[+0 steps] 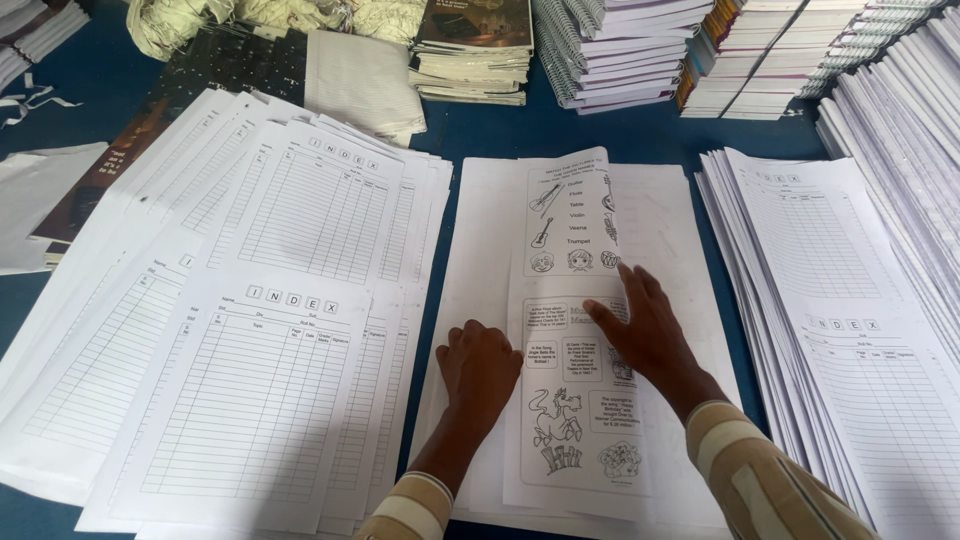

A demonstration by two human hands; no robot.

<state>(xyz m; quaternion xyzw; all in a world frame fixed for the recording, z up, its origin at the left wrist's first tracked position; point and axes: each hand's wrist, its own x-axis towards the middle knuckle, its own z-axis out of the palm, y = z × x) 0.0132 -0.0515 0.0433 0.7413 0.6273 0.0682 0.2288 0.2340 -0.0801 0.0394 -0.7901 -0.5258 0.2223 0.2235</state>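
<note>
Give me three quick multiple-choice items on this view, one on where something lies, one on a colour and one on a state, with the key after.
1. Where does the folded sheet with cartoon drawings lie?
A. on the ruled sheets at the left
B. on the white stack in the middle, under both hands
C. on the spiral-bound books at the back

2. What colour is the table top?
A. blue
B. red
C. green

3. How is the right hand set?
A. closed in a fist, lifted off the paper
B. flat, fingers spread on the drawing sheet
C. pinching a spiral-bound book

Key:
1 B: the sheet rests on the middle stack, with the left hand at its left edge.
2 A: blue shows between the paper piles.
3 B: the palm is down and the fingers are fanned on the sheet.
</note>
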